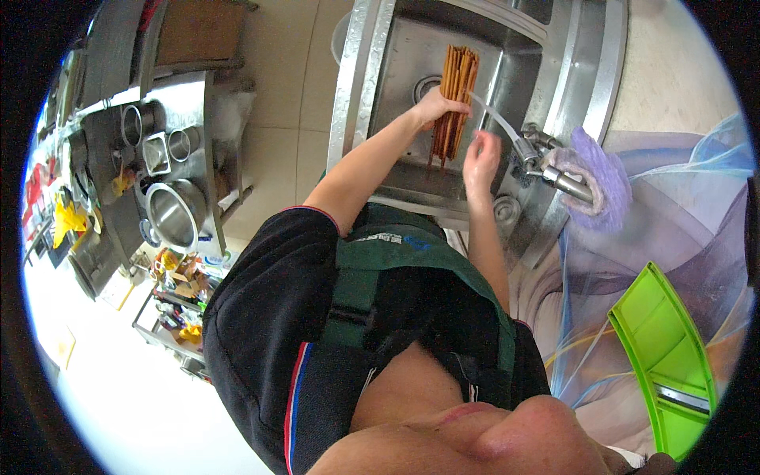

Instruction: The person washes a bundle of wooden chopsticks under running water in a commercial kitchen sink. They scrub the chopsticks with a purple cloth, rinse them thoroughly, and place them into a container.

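Observation:
A thick bundle of brown chopsticks [456, 71] stands out over the stainless steel sink basin [409, 44]. My left hand [436, 110] is wrapped around the middle of the bundle. From the metal tap [525, 154] at the right, a stream of water [499, 119] runs onto the chopsticks near my left thumb. My right hand [482, 157] hangs just right of the bundle's lower end, wet and slightly blurred. Its fingers are loosely curled, with nothing visible in them. Part of a round drain [423, 88] shows behind my left hand.
Purple fluffy cloth [599, 178] wraps the tap's pipe beside the sink. A lime-green plastic piece [665, 356] is at the lower right. To the left, a steel table [196, 101] holds a large metal pot [173, 217] and smaller containers. Tiled floor [276, 154] lies between.

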Available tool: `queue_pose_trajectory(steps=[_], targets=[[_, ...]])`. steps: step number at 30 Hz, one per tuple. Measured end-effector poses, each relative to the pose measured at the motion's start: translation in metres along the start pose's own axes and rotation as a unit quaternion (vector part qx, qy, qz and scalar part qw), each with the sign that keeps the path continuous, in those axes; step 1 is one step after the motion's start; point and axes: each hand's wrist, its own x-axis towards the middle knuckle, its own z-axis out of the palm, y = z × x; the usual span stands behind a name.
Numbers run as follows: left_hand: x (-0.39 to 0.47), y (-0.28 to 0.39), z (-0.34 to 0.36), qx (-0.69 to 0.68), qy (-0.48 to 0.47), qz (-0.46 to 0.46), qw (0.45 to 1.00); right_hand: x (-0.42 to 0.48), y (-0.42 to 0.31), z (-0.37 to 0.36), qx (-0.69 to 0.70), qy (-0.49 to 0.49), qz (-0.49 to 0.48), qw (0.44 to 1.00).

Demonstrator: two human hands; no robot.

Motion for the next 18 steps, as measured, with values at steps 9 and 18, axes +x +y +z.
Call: queue_pose_trajectory(steps=[9,18], targets=[[-0.026,0.013,0.010,0.191,-0.019,0.040,0.981,0.087,-0.032,0.013,0.433,-0.191,0.180,0.862],[-0.025,0.006,-0.020,0.170,-0.112,0.017,0.979,0.072,-0.023,0.006,0.498,-0.223,0.168,0.821]])
